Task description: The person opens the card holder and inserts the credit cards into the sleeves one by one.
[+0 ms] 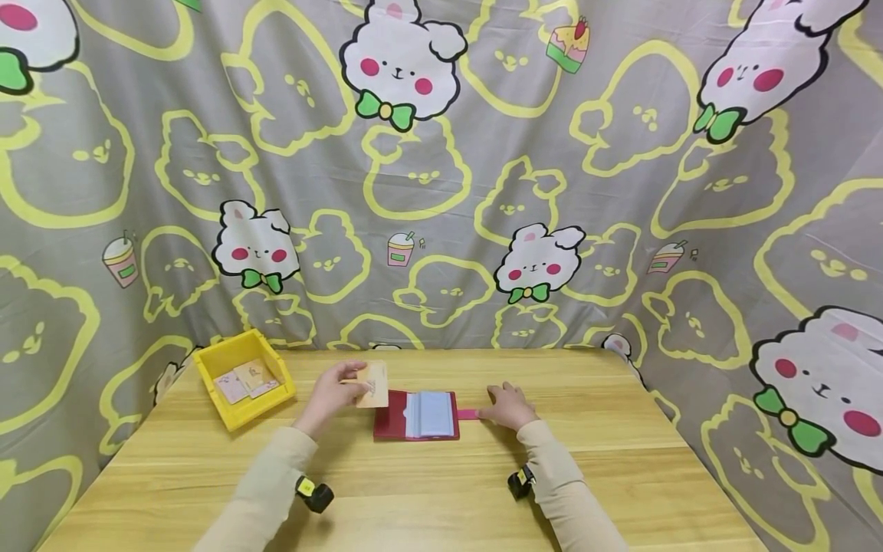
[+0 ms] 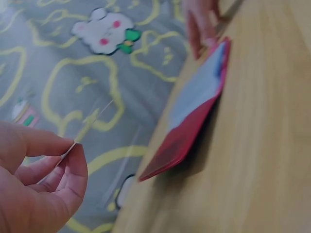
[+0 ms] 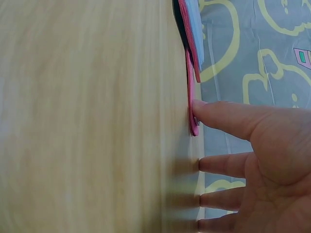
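Observation:
My left hand (image 1: 336, 391) pinches a pale orange card (image 1: 375, 386) between thumb and fingers, above the left part of an open red card holder (image 1: 392, 420). In the left wrist view the card appears edge-on as a thin line. Clear sleeves (image 1: 436, 415) fill the holder's right side, and a pink strap (image 1: 468, 414) sticks out from its right edge. At that strap is my right hand (image 1: 509, 406); in the right wrist view its thumb (image 3: 214, 112) presses on the strap's end, while the other fingers are straight, their tips at the tabletop.
A yellow bin (image 1: 237, 420) stands at the table's back left with several cards (image 1: 251, 376) in it. Behind the wooden table (image 1: 414, 491) hangs a grey patterned curtain (image 1: 441, 291). Black wrist cameras (image 1: 316, 494) are strapped to both forearms.

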A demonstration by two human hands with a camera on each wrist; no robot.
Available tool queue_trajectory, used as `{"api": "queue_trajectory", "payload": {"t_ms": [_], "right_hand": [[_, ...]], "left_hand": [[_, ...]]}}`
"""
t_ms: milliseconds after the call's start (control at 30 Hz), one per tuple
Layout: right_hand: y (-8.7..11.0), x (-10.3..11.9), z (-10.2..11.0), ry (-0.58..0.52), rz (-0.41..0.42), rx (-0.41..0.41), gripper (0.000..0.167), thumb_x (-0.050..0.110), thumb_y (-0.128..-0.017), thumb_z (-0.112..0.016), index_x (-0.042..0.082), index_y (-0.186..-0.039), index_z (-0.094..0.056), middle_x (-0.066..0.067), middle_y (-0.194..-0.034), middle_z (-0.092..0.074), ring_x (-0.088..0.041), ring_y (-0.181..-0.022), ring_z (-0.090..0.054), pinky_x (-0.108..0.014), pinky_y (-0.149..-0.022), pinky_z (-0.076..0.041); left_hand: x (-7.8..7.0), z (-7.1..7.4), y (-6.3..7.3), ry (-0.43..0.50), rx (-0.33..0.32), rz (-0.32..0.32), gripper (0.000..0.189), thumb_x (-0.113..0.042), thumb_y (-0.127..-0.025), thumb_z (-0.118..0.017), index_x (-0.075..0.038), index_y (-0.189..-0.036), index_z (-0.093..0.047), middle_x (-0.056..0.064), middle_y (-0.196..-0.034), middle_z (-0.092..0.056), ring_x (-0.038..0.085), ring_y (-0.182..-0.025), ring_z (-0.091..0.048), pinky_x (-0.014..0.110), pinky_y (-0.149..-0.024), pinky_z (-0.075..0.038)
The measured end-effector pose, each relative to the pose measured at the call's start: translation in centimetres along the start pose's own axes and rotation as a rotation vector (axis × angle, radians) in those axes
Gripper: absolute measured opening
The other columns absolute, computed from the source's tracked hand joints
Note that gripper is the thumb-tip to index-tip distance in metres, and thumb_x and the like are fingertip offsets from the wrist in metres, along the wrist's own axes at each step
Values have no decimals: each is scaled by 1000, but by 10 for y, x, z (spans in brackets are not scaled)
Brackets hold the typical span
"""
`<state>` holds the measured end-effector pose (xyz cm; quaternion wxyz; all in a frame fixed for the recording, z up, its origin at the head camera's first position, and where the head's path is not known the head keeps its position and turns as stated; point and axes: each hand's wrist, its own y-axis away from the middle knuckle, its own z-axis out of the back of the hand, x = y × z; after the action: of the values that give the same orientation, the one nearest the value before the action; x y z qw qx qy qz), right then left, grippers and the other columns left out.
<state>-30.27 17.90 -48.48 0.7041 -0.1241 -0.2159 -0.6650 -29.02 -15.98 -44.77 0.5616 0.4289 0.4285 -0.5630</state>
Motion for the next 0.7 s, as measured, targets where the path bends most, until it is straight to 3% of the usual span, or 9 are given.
{"api": "queue_trajectory", "payload": {"t_ms": [200, 367, 500, 700], "right_hand": [[-3, -2, -2, -10, -2, 0, 69, 38, -83, -72, 6, -140, -51, -28, -152, -34, -52, -141, -24, -78, -105, -20], [-6, -6, -6, -16, 10, -18, 70, 42, -82, -71, 6, -139, -52, -30, -149, -37, -54, -139, -26, -79, -103, -20], [-1, 0, 0, 7, -5, -3, 69, 39, -82, -72, 6, -140, -52, -28, -151, -35, -52, -141, -26, -78, -104, -22], [-1, 1, 0, 27, -4, -4, 69, 39, -84, -71, 6, -140, -51, -28, -152, -34, -52, -141, -26, -77, -103, -25]], "left_hand": [[4, -30, 1, -12, 47, -5, 46, 4, -81, -69, 5, -125, -57, 24, -118, -55, 17, -85, -58, 26, -66, -55], [9, -48, -2, -23, 86, 5, 41, 8, -79, -70, 4, -118, -60, 14, -99, -52, 17, -78, -55, 28, -64, -56], [14, -57, -3, -20, 113, 18, 40, 10, -78, -70, 5, -116, -60, 8, -89, -46, 16, -73, -52, 29, -61, -56], [18, -64, -3, -35, 110, 50, 39, 11, -78, -71, 6, -115, -60, 9, -90, -47, 16, -74, -50, 27, -60, -55]]}}
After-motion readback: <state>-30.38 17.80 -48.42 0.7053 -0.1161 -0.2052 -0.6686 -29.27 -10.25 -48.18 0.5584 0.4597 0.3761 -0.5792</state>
